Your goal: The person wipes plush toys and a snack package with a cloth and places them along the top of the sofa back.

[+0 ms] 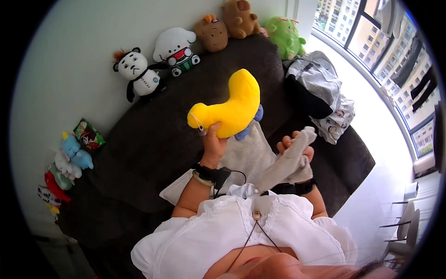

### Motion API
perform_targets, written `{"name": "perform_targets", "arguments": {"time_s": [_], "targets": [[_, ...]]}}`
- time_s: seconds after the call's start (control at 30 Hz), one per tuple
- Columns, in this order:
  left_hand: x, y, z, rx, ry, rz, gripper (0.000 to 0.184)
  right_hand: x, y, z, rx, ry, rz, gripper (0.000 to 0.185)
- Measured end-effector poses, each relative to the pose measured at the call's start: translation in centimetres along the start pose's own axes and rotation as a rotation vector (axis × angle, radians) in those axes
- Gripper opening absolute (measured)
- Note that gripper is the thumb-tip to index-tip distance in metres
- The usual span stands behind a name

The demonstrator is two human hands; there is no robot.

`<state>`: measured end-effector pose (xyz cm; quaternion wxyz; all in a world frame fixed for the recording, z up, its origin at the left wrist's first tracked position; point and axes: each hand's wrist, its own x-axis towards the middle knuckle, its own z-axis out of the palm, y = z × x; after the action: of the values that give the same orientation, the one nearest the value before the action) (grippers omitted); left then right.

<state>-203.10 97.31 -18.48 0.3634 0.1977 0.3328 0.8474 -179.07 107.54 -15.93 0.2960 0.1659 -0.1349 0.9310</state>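
In my left hand point(215, 148) is a yellow plush toy point(234, 104), curved, with blue parts showing underneath on its right side and a white loop with a tag at its left end. My fingers are closed around its lower edge. My right hand point(296, 148) grips a light grey-beige cloth point(285, 160), bunched into a long narrow shape that points up and right. Between and below my hands lies a flat beige cloth point(248, 146) on the dark sofa. Both wrists wear black straps, and a cable hangs by the left one.
Along the back of the dark sofa point(186, 111) sit plush toys, among them a panda point(139, 74), a white dog point(175, 49) and a green one point(284, 37). Grey and white clothes point(318, 81) are piled at right. Small toys point(74, 151) and a snack bag point(88, 135) lie left.
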Motion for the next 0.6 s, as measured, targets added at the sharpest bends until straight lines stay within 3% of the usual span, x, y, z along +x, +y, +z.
{"name": "perform_targets", "arguments": {"time_s": [0.1, 0.13, 0.2, 0.23, 0.27, 0.37, 0.47, 0.57, 0.6], "targets": [[-1.0, 2.8, -2.0, -0.046, -0.013, 0.011, 0.042, -2.3, -4.2, -1.1, -0.304, 0.506, -0.139, 0.038], [-1.5, 4.2, -2.4, -0.038, -0.001, 0.057, 0.041, -3.7, -6.1, -4.5, -0.404, 0.346, -0.061, 0.038], [-2.6, 7.7, -2.9, -0.021, 0.016, 0.141, 0.041, -10.4, -7.3, -9.6, -1.695, 0.524, -0.296, 0.04], [-2.9, 9.2, -3.8, 0.01, 0.077, 0.238, 0.041, -11.4, -8.0, -10.2, -1.992, 0.443, -0.318, 0.044], [-3.2, 10.9, -4.9, 0.042, 0.138, 0.332, 0.041, -11.5, -7.4, -9.9, -1.834, 0.501, -0.379, 0.038], [-3.6, 16.1, -6.6, 0.297, 0.393, 0.684, 0.044, -11.2, -10.4, -13.8, -0.522, 0.698, -0.047, 0.032], [-2.0, 19.9, -6.0, 0.708, 0.645, 1.047, 0.051, -11.0, -10.1, -14.4, -0.402, 0.765, -0.107, 0.03], [2.9, 22.1, -11.7, 1.453, 0.839, 1.401, 0.063, -10.7, -10.5, -14.5, -0.408, 0.752, -0.084, 0.032], [4.9, 22.3, -13.5, 1.589, 0.867, 1.359, 0.067, -10.1, -10.3, -13.7, -0.403, 0.737, -0.061, 0.032]]}}
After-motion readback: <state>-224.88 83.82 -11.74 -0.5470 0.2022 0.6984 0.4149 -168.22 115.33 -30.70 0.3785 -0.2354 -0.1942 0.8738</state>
